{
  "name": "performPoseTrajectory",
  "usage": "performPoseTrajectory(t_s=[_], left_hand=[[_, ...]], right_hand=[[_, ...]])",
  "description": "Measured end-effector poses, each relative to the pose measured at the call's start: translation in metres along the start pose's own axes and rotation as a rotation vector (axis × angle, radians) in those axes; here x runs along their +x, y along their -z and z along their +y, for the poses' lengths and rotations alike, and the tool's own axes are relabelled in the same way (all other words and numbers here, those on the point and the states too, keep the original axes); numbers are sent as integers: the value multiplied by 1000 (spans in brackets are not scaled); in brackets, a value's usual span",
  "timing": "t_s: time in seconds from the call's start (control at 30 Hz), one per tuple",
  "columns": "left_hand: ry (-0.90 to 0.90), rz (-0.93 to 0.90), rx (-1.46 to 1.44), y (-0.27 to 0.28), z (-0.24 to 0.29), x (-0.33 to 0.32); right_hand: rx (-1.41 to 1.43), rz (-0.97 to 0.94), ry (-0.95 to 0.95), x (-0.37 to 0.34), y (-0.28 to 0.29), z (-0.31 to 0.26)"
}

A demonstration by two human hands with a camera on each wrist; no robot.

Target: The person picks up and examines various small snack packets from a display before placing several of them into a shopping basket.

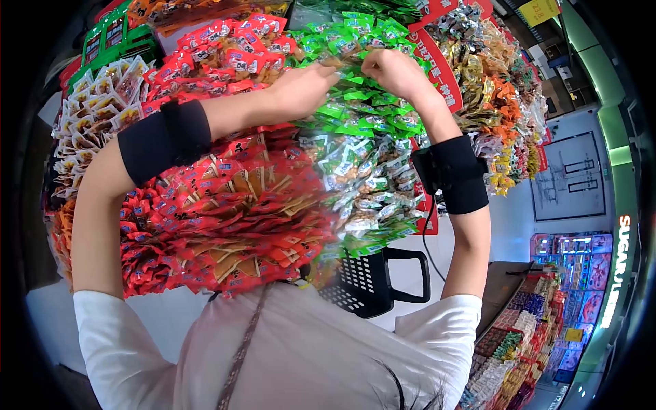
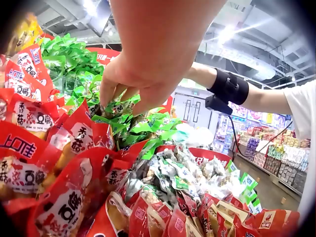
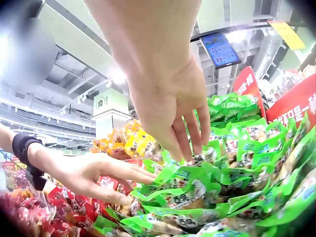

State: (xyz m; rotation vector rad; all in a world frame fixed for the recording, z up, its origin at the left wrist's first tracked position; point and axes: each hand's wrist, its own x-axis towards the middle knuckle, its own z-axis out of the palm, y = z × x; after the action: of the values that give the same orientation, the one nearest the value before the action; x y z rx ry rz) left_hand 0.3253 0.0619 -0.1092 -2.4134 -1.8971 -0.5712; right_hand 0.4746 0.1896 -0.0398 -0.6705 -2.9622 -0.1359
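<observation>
Touches green packets (image 3: 193, 193) with left grip (image 3: 94, 173) released; cannot tell for right grip (image 3: 170, 103). Likely light, slippery; best pinched by one end.

I see a person in a pale top (image 1: 328, 348) with short white sleeves (image 1: 441, 321) that end above the elbows; a narrow brown patterned strap (image 1: 247, 338) crosses the front; a broad, matte black band (image 1: 164, 140) wraps the left wrist, a matching black cuff (image 1: 463, 174) the right; a small, boxy black housing (image 2: 217, 104) sits on the right one; a thin black cable (image 1: 424, 236) trails from it.
</observation>
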Motion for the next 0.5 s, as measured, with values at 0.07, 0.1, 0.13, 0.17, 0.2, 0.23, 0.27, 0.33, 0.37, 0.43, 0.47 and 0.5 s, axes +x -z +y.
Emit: performPoseTrajectory(t_s=[0.07, 0.1, 0.13, 0.17, 0.2, 0.23, 0.27, 0.33, 0.37, 0.43, 0.47, 0.5], left_hand=[[-37, 59, 10, -5, -2, -3], [-44, 72, 8, -6, -2, -4], [-54, 74, 2, -7, -2, -5], [-64, 76, -3, -8, -3, -5], [-73, 78, -9, -6, -3, -5], [-52, 40, -25, -4, -4, -4], [-46, 18, -41, -3, -4, -4], [-35, -24, -73, 3, -5, -6], [-47, 12, -60, 3, -6, -7], [-73, 83, -39, 1, -6, -11], [-39, 66, -52, 1, -8, -12], [-7, 49, -65, 9, -6, -14]], right_hand=[[60, 78, -7, 12, 4, -18], [91, 116, -12, 17, 3, -27], [92, 151, 11, 24, -1, -34], [93, 185, 35, 32, -6, -38], [93, 220, 59, 39, -11, -43], [59, 241, 73, 43, -16, -47], [1, 182, 79, 48, -21, -45], [-117, 65, 92, 58, -24, -46], [-109, 100, 82, 59, -24, -42], [-16, 223, 14, 56, -14, -34], [30, 283, -22, 53, -8, -28], [125, 361, -59, 45, 7, -28]])
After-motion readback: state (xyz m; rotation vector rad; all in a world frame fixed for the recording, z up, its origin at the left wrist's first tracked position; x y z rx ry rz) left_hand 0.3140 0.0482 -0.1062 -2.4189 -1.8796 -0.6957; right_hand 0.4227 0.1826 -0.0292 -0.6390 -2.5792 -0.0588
